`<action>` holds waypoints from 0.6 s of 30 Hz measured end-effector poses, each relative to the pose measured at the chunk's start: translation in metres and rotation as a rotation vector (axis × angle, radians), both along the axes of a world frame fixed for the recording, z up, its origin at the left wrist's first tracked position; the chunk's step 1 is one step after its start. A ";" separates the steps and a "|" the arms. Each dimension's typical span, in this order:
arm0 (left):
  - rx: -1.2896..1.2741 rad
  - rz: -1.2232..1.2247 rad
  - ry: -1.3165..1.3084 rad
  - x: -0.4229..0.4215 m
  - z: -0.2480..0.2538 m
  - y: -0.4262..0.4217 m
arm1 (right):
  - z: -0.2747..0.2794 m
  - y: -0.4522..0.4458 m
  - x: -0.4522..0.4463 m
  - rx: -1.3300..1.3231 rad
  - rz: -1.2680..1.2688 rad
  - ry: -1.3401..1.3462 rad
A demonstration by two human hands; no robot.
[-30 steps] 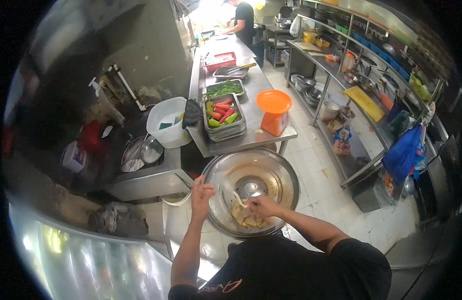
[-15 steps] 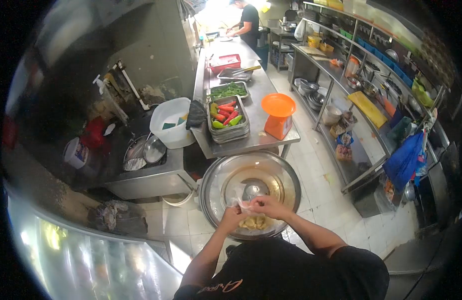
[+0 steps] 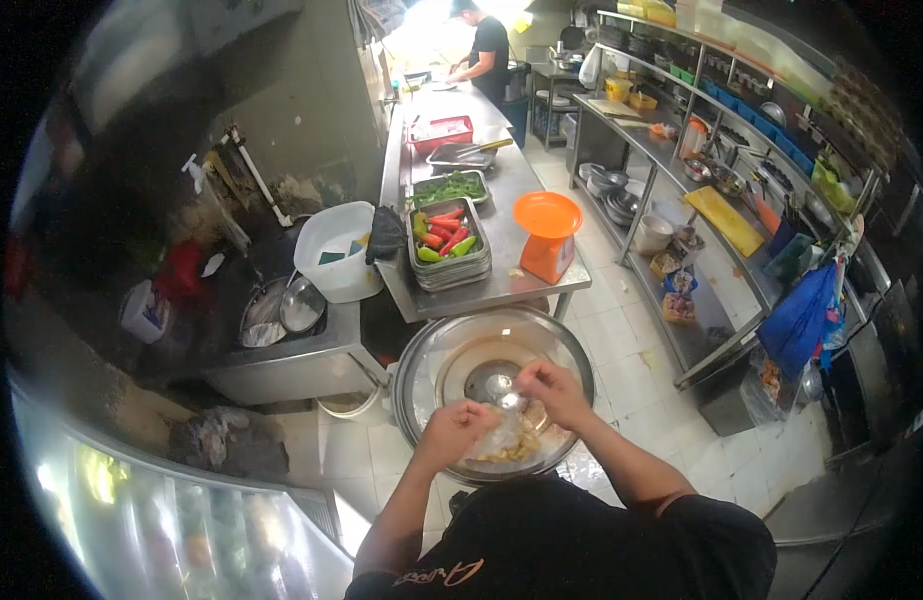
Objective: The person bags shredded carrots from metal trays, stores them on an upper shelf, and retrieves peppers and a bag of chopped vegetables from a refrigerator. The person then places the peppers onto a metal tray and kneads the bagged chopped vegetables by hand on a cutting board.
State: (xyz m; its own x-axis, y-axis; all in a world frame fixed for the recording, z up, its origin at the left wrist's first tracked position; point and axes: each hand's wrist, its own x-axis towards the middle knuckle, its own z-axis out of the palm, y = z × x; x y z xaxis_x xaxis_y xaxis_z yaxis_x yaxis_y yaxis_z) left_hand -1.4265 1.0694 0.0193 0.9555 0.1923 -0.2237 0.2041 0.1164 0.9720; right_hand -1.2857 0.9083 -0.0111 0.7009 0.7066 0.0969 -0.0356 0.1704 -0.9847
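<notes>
A wide round metal basin (image 3: 414,420) stands below the end of the steel table. Pale yellowish pieces (image 3: 512,448) lie in its near part. Over the basin, my left hand (image 3: 462,428) is closed in a pinch at the left. My right hand (image 3: 550,388) is closed too, higher and to the right. Between and just below the hands is a thin clear plastic bag (image 3: 503,430), blurred. It appears stretched between my fingertips, with the small pieces seen through or under it.
The steel table (image 3: 522,283) holds an orange scale (image 3: 549,258), a tray of peppers (image 3: 447,238), a tray of greens (image 3: 447,188) and a red tray (image 3: 440,134). A white tub (image 3: 327,240) stands left. A person (image 3: 487,55) works at the far end. Shelving (image 3: 672,190) runs along the right.
My hands came together over the basin, then moved apart, my right hand going up and right. The whitish plastic between them has spread out. The camera view has shifted slightly.
</notes>
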 end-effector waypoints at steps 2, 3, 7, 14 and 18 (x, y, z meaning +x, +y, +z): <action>0.187 -0.074 0.013 -0.001 -0.011 -0.001 | 0.009 -0.013 0.004 -0.138 0.083 0.026; 0.280 -0.109 0.018 -0.001 -0.019 -0.002 | 0.022 -0.025 0.002 -0.284 0.202 0.034; -0.182 0.355 -0.163 0.010 -0.043 -0.019 | 0.029 -0.027 -0.023 -0.721 0.557 -0.294; -0.214 0.455 -0.213 0.006 -0.030 -0.027 | -0.002 -0.002 -0.030 -0.108 0.135 0.286; -0.635 0.580 -0.175 0.003 -0.041 -0.037 | -0.004 -0.007 -0.027 -0.584 0.530 0.120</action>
